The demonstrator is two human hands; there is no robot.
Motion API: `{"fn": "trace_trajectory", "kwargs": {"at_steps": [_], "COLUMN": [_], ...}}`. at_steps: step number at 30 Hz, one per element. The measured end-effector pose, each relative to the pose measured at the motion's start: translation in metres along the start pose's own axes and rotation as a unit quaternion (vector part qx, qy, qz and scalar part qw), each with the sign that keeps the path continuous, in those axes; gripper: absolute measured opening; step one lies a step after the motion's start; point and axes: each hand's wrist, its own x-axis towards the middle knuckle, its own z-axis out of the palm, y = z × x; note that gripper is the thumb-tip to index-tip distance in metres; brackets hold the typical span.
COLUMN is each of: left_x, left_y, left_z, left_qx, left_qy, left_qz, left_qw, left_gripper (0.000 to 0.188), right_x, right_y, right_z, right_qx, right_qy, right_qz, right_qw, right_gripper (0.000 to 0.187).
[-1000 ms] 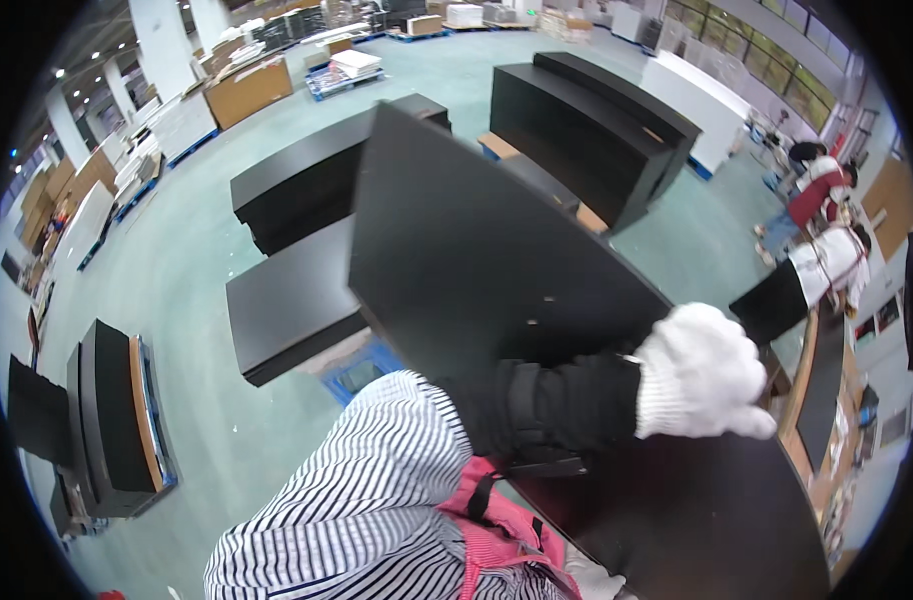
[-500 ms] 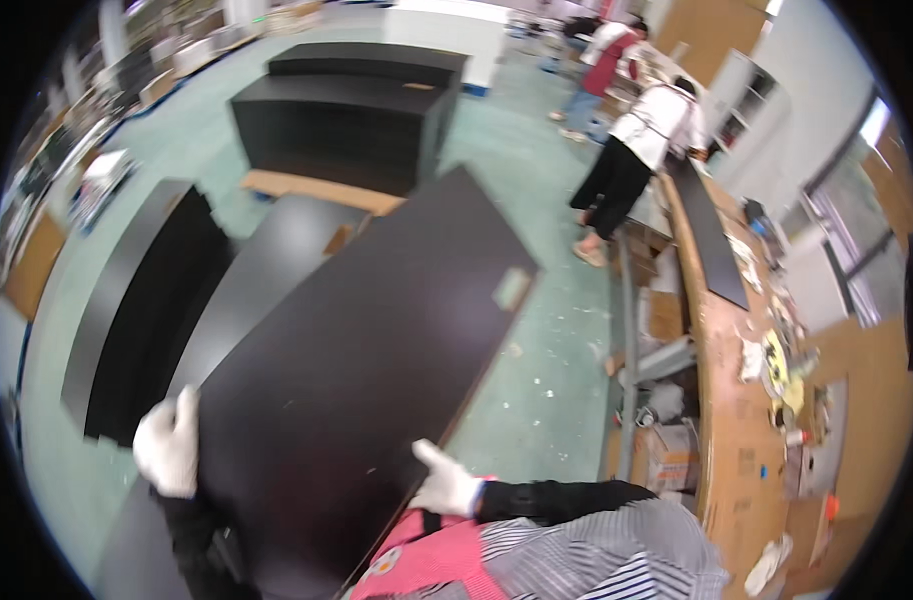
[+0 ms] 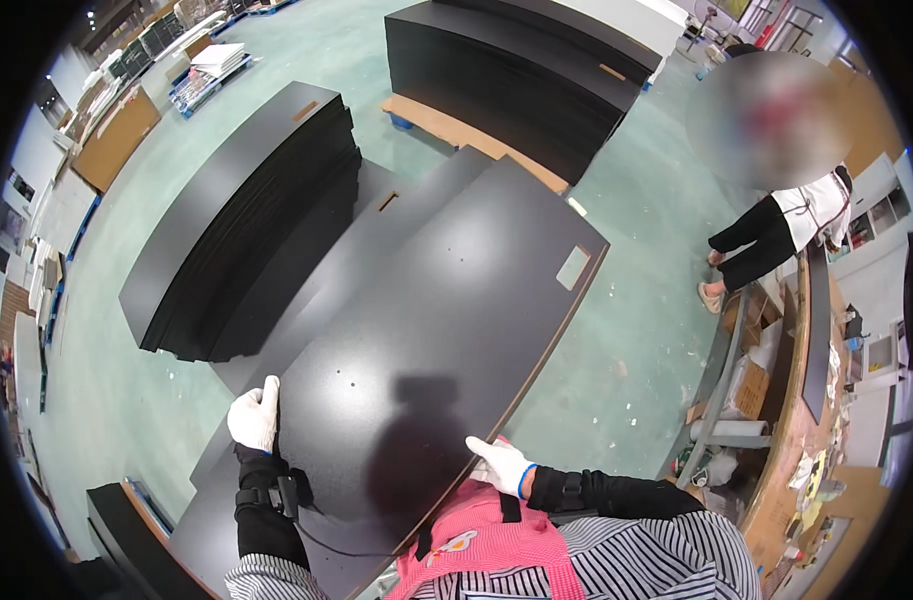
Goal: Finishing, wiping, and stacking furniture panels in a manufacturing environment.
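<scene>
A large black panel [image 3: 427,300] with a rectangular cut-out near its far right corner slants across the space in front of me. My left hand [image 3: 255,415], in a white glove, grips its left edge with the thumb on top. On the near right edge, my right hand [image 3: 501,466], also gloved in white, holds on with its thumb over the face and its fingers hidden beneath. Small dark holes dot the surface, and my shadow falls on it. More dark panels [image 3: 372,235] lie under and beyond the held one; whether it touches them I cannot tell.
A tall stack of black panels [image 3: 247,190] stands to the left, another [image 3: 507,75] on a wooden pallet [image 3: 457,128] at the back. A long workbench [image 3: 777,470] with clutter runs along the right. A person [image 3: 797,215] stands at its far end on the green floor [image 3: 617,350].
My view has turned left, so the stacks and workbench sit farther right in the picture. The panel now shows a brighter, more reflective face; both hands keep their grip on it.
</scene>
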Motion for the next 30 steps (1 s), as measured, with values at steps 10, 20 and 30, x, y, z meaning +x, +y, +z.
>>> {"fn": "trace_trajectory", "kwargs": {"at_steps": [10,20,30], "left_x": [0.103,0.157,0.16], "left_y": [-0.038,-0.041,-0.078], "left_z": [0.05,0.066,0.103], "left_qx": [-0.02,-0.038,-0.037], "left_qy": [-0.06,-0.098,-0.114], "left_qz": [-0.006,-0.028,-0.009], "left_qw": [0.998,0.994,0.993], "left_gripper": [0.066,0.063,0.058], "right_x": [0.05,0.097,0.125], "right_y": [-0.046,-0.06,-0.053], "right_z": [0.042,0.08,0.086], "right_qx": [0.017,-0.036,-0.108], "right_qy": [-0.033,0.054,0.116], "right_qz": [0.046,0.014,-0.004], "right_qw": [0.998,0.998,0.987], "right_gripper": [0.053,0.046,0.067]}}
